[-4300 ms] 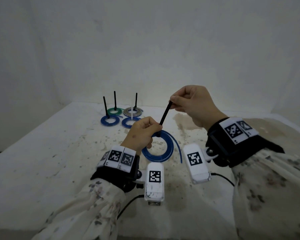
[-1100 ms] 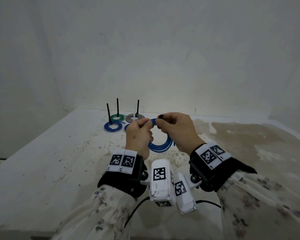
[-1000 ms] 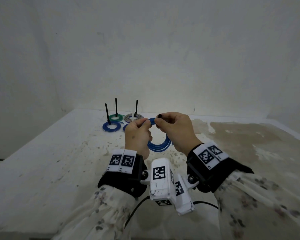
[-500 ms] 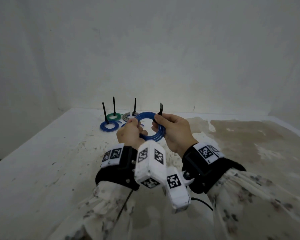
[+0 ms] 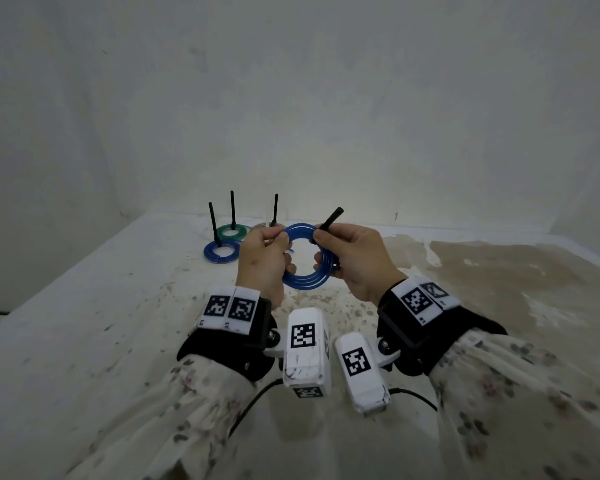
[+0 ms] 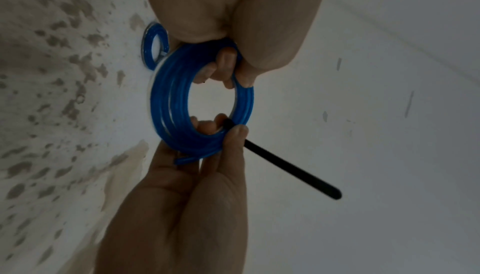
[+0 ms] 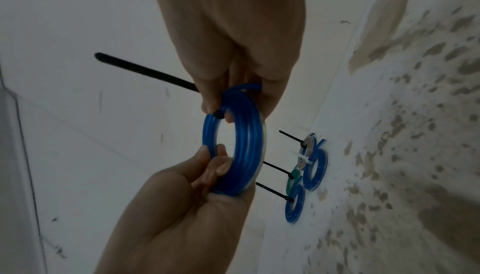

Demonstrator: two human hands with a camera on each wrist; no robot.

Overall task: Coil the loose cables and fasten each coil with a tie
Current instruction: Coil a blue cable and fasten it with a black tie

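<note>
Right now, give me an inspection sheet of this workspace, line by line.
Surface: white table, speckled, with a large brownish stain on its right part.
Job's things: blue coil held up off the table; black tie wrapped round it, tail sticking out.
Clutter: nothing seen.
Grippers: left hand grips the coil's left side; right hand pinches the coil at the tie.
Cables: four finished coils at the back: two blue, one green, one grey; three show upright black tie tails.
Surroundings: plain white walls.
</note>
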